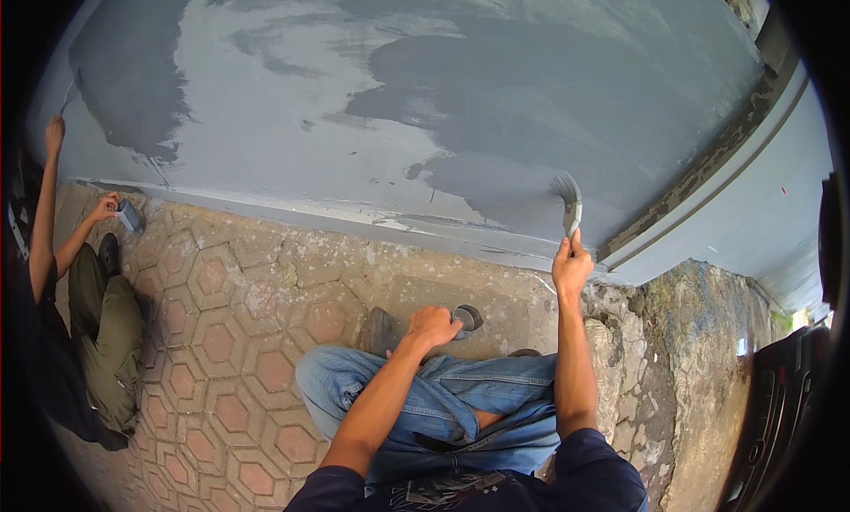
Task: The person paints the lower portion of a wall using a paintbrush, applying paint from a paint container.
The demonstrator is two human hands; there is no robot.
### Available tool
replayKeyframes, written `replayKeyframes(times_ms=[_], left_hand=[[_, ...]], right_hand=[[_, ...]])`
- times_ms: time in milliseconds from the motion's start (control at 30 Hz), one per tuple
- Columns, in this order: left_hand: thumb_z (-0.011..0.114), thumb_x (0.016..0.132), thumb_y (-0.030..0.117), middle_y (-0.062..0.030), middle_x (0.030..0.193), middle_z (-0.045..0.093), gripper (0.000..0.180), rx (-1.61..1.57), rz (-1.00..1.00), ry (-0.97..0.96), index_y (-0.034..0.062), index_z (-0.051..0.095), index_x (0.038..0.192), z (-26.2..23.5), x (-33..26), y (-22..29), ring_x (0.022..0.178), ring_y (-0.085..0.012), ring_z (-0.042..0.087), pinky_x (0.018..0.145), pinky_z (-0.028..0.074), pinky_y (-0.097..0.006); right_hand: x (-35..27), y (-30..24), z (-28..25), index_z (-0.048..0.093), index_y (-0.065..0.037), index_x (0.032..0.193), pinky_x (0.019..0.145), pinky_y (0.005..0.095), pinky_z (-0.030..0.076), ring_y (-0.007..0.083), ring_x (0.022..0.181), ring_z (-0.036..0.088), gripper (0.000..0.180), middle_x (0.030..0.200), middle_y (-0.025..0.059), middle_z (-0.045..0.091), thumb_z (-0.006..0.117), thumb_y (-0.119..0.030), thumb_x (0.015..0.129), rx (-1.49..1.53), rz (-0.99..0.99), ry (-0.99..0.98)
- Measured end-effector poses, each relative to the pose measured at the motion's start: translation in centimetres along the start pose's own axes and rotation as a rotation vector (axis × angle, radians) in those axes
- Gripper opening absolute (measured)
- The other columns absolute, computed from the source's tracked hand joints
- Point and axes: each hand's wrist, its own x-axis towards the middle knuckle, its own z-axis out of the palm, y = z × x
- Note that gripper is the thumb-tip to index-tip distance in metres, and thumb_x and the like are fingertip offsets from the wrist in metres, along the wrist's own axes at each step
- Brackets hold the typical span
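Observation:
My right hand (573,266) is closed round the handle of a paintbrush (571,206), its bristles splayed against the lower part of the wall (301,104). Darker grey paint covers the wall around the brush, while lighter grey patches show to the left. My left hand (432,324) is closed on a small paint cup (467,318) above my bent knees. The cup's round mouth shows grey inside; how much paint it holds I cannot tell.
At the far left a co-worker (104,326) sits with a brush (71,91) raised to the wall and a grey container (129,215) in the other hand. Hexagonal paving (221,348) lies below. A ledge (691,193) juts out on the right, with a dark vehicle (775,415) beyond.

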Motion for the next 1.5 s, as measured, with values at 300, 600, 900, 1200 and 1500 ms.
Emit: replayKeyframes(times_ms=[300, 600, 900, 1200, 1500], left_hand=[[0.061, 0.085, 0.045, -0.0206, 0.108, 0.069, 0.044, 0.061, 0.003, -0.007, 0.0072, 0.072, 0.104, -0.1, -0.2, 0.4, 0.105, -0.0364, 0.064, 0.092, 0.049, -0.048], [0.06, 0.085, 0.048, -0.0182, 0.12, 0.065, 0.05, -0.133, 0.239, 0.229, 0.0115, 0.066, 0.119, 1.9, 0.5, 0.2, 0.113, -0.0374, 0.06, 0.097, 0.046, -0.048], [0.057, 0.086, 0.043, -0.0213, 0.096, 0.07, 0.039, 0.065, 0.048, 0.097, 0.0087, 0.075, 0.093, 1.0, 0.4, 0.6, 0.093, -0.0393, 0.066, 0.083, 0.052, -0.049], [0.059, 0.087, 0.041, -0.0224, 0.098, 0.07, 0.041, 0.13, 0.025, 0.025, 0.0031, 0.073, 0.095, -0.1, 0.3, 0.0, 0.095, -0.0388, 0.067, 0.084, 0.052, -0.049], [0.058, 0.085, 0.046, -0.0223, 0.104, 0.069, 0.045, 0.19, 0.089, 0.022, 0.0099, 0.07, 0.108, 1.5, 0.9, 1.0, 0.101, -0.0395, 0.065, 0.088, 0.051, -0.049]], right_hand=[[-8.2, -12.5, 8.3, 0.059, 0.008, 0.123, 0.058, 0.0497, 0.049, 0.0431, 0.065, 0.065, 0.038, 0.068, 0.0297, 0.06, 0.058, -0.011, 0.089, 0.212, 0.09, -0.271], [-8.5, -18.6, 14.1, 0.057, 0.004, 0.127, 0.064, 0.0499, 0.052, 0.0458, 0.064, 0.063, 0.04, 0.069, 0.0258, 0.063, 0.055, -0.015, 0.092, 0.311, -0.122, -0.539], [-2.8, 5.2, 2.8, 0.065, -0.004, 0.122, 0.072, 0.0438, 0.052, 0.0384, 0.078, 0.069, 0.039, 0.082, 0.0273, 0.067, 0.065, -0.022, 0.088, -0.09, 0.272, -0.148], [-1.7, 4.7, 2.8, 0.063, 0.002, 0.121, 0.078, 0.0489, 0.052, 0.0458, 0.083, 0.066, 0.039, 0.088, 0.0308, 0.066, 0.062, -0.02, 0.088, -0.187, 0.424, -0.008], [-11.8, -12.1, 14.3, 0.057, 0.008, 0.123, 0.076, 0.0527, 0.052, 0.0491, 0.079, 0.063, 0.04, 0.08, 0.0309, 0.064, 0.051, -0.015, 0.092, 0.223, 0.149, -0.615]])
